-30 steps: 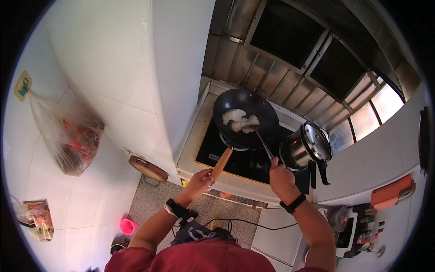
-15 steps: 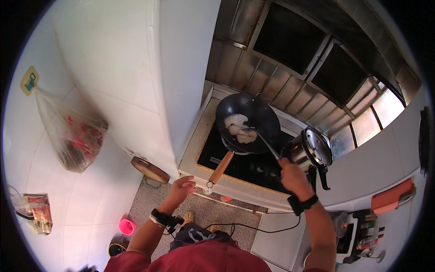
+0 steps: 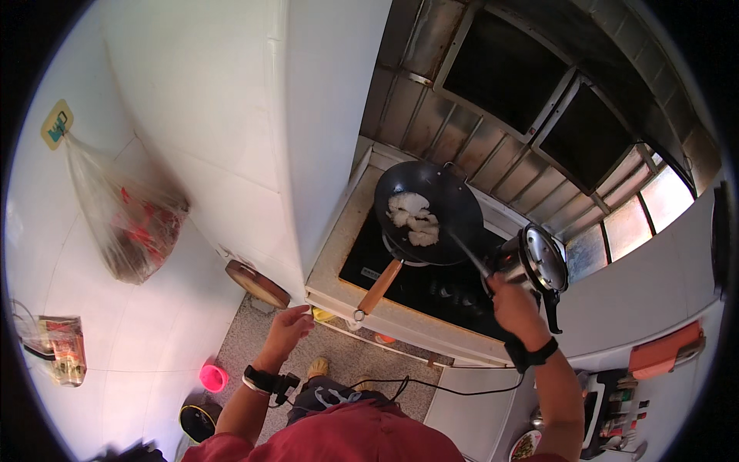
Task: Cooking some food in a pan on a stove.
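Note:
A black wok point(image 3: 462, 202) with a wooden handle point(image 3: 381, 286) sits on the black stove top point(image 3: 443, 296). White, lumpy food point(image 3: 412, 215), perhaps rice or dough, lies in its left part. My right hand point(image 3: 517, 304) is closed round the handle of a metal spatula point(image 3: 471, 256). The spatula reaches over the wok's near right side, apart from the food; its tip is hard to make out against the dark wok. My left hand point(image 3: 289, 327) hangs empty in front of the stove's left edge, fingers loosely bent and not gripping anything. It is left of the wok handle.
A steel pressure cooker point(image 3: 543, 258) stands close to my right hand. A white wall panel point(image 3: 331, 138) rises left of the stove. A round wooden board point(image 3: 258, 283) leans low there. A plastic bag point(image 3: 142, 231) hangs at left. A black cable point(image 3: 454, 391) runs across my front.
The spatula has drawn away from the food toward the wok's near right side, with my right hand moving slightly right and nearer. My left hand has shifted slightly left and down.

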Action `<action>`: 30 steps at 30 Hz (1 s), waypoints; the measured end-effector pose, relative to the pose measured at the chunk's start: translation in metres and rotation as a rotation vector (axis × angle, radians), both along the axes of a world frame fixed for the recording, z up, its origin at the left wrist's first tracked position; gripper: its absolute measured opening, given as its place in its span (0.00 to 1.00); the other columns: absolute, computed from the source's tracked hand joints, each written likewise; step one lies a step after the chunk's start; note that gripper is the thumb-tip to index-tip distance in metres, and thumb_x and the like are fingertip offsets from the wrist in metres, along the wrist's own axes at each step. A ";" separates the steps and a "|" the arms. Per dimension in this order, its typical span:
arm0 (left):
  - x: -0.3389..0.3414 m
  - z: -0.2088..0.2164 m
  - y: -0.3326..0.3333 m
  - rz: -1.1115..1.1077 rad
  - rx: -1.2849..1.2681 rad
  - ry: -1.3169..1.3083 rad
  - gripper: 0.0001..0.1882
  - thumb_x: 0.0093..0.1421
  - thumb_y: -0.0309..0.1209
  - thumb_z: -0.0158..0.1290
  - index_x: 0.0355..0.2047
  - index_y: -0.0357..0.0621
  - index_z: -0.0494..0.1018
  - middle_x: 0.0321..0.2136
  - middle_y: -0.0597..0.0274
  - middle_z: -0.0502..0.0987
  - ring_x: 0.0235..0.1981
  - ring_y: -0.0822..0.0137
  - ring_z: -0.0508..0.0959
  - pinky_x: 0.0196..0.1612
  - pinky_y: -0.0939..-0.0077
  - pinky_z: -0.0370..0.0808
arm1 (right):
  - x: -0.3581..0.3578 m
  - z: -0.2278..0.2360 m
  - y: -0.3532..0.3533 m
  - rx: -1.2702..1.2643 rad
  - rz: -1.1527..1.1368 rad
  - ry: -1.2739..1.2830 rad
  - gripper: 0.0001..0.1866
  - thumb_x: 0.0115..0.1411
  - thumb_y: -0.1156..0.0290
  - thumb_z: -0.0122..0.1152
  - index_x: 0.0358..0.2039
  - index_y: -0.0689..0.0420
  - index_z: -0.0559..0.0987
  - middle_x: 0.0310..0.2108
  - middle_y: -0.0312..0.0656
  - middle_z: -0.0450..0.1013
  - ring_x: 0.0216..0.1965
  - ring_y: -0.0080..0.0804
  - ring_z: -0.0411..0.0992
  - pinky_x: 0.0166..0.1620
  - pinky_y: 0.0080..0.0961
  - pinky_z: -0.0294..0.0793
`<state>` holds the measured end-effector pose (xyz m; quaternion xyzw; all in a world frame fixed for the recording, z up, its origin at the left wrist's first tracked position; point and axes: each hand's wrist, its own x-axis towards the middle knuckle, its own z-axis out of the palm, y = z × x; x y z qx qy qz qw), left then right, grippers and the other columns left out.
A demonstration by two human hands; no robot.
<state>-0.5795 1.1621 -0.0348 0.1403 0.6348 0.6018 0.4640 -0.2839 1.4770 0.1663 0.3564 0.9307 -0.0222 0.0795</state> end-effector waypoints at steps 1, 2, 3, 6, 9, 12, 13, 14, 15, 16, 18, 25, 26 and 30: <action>0.003 0.002 0.004 -0.005 0.002 -0.003 0.23 0.62 0.33 0.51 0.55 0.36 0.67 0.41 0.58 0.77 0.39 0.68 0.78 0.43 0.76 0.74 | 0.002 -0.008 -0.007 0.002 -0.005 -0.003 0.20 0.57 0.76 0.50 0.51 0.63 0.69 0.30 0.60 0.74 0.32 0.55 0.75 0.33 0.45 0.75; 0.007 0.005 0.009 -0.010 -0.006 -0.012 0.23 0.62 0.33 0.51 0.55 0.36 0.67 0.41 0.58 0.77 0.39 0.68 0.78 0.43 0.75 0.74 | 0.001 -0.021 -0.014 0.025 -0.004 -0.005 0.19 0.56 0.78 0.49 0.50 0.63 0.68 0.29 0.60 0.74 0.31 0.56 0.75 0.34 0.47 0.74; 0.011 0.007 0.012 -0.011 -0.020 -0.019 0.23 0.62 0.33 0.51 0.55 0.35 0.67 0.41 0.58 0.77 0.39 0.68 0.78 0.43 0.75 0.74 | -0.003 -0.034 -0.019 0.043 0.000 -0.004 0.19 0.55 0.79 0.48 0.48 0.63 0.68 0.28 0.60 0.74 0.30 0.58 0.75 0.34 0.49 0.74; 0.012 0.008 0.020 -0.033 0.006 -0.020 0.23 0.62 0.33 0.51 0.55 0.36 0.67 0.42 0.58 0.77 0.40 0.68 0.78 0.43 0.75 0.74 | -0.022 -0.057 -0.020 0.011 -0.041 0.058 0.20 0.54 0.79 0.48 0.50 0.65 0.65 0.25 0.62 0.73 0.31 0.61 0.74 0.35 0.51 0.73; 0.016 0.015 0.038 -0.088 0.027 -0.004 0.23 0.62 0.34 0.52 0.55 0.36 0.67 0.41 0.58 0.77 0.40 0.68 0.78 0.43 0.75 0.74 | -0.014 -0.065 0.024 -0.081 0.075 0.252 0.18 0.57 0.75 0.51 0.47 0.69 0.68 0.30 0.62 0.73 0.32 0.58 0.74 0.33 0.44 0.75; 0.013 0.015 0.039 0.016 0.094 0.019 0.20 0.61 0.31 0.53 0.51 0.33 0.70 0.35 0.61 0.78 0.34 0.74 0.78 0.35 0.81 0.73 | -0.008 -0.014 0.039 -0.229 0.030 0.276 0.19 0.57 0.73 0.53 0.50 0.62 0.70 0.32 0.59 0.73 0.36 0.58 0.73 0.39 0.45 0.73; 0.013 0.010 0.038 0.021 0.093 0.013 0.20 0.61 0.31 0.53 0.51 0.33 0.70 0.35 0.61 0.78 0.34 0.74 0.78 0.35 0.81 0.73 | -0.009 -0.006 0.036 -0.231 0.034 0.270 0.19 0.57 0.73 0.53 0.50 0.62 0.70 0.32 0.59 0.73 0.36 0.58 0.73 0.39 0.45 0.73; 0.011 0.005 0.035 0.021 0.071 0.008 0.20 0.61 0.30 0.53 0.52 0.33 0.69 0.35 0.62 0.78 0.33 0.74 0.77 0.35 0.81 0.73 | -0.013 -0.001 0.033 -0.148 0.064 0.298 0.19 0.57 0.73 0.52 0.51 0.61 0.70 0.31 0.58 0.74 0.35 0.58 0.73 0.38 0.45 0.74; 0.010 0.005 0.035 0.013 0.050 0.008 0.20 0.61 0.30 0.53 0.52 0.33 0.69 0.35 0.62 0.78 0.33 0.75 0.77 0.35 0.82 0.73 | -0.017 0.001 0.031 -0.063 0.088 0.332 0.20 0.57 0.74 0.51 0.52 0.60 0.69 0.31 0.57 0.74 0.34 0.57 0.74 0.38 0.45 0.74; 0.013 0.007 0.034 0.013 0.049 0.009 0.20 0.61 0.30 0.53 0.52 0.33 0.69 0.35 0.62 0.78 0.33 0.75 0.77 0.35 0.82 0.73 | -0.024 -0.002 0.033 -0.064 0.088 0.332 0.20 0.57 0.74 0.51 0.52 0.60 0.69 0.31 0.57 0.74 0.34 0.57 0.74 0.38 0.45 0.74; 0.021 0.013 0.029 -0.007 0.003 -0.027 0.20 0.61 0.29 0.53 0.52 0.33 0.69 0.34 0.62 0.78 0.32 0.75 0.77 0.35 0.81 0.73 | -0.042 -0.014 0.037 0.093 0.079 0.124 0.21 0.58 0.76 0.49 0.54 0.64 0.67 0.29 0.57 0.74 0.32 0.56 0.75 0.36 0.46 0.75; 0.024 0.014 0.036 -0.005 0.003 0.011 0.21 0.61 0.31 0.52 0.53 0.33 0.68 0.34 0.61 0.78 0.33 0.74 0.77 0.34 0.81 0.73 | -0.065 -0.056 0.016 0.096 0.075 0.043 0.25 0.59 0.76 0.48 0.54 0.77 0.62 0.26 0.60 0.74 0.27 0.51 0.77 0.26 0.42 0.78; 0.029 0.016 0.044 -0.019 0.052 -0.010 0.22 0.61 0.31 0.53 0.53 0.33 0.67 0.34 0.61 0.78 0.33 0.74 0.77 0.34 0.81 0.72 | -0.069 -0.058 0.015 0.085 0.066 0.034 0.25 0.59 0.76 0.49 0.53 0.80 0.60 0.26 0.62 0.74 0.27 0.51 0.77 0.26 0.41 0.78; 0.037 0.027 0.083 -0.079 0.095 0.142 0.26 0.60 0.34 0.54 0.55 0.31 0.65 0.33 0.57 0.78 0.34 0.71 0.77 0.35 0.79 0.72 | -0.079 -0.058 0.013 -0.015 -0.076 0.155 0.14 0.58 0.76 0.44 0.43 0.71 0.69 0.26 0.63 0.74 0.30 0.57 0.76 0.32 0.45 0.76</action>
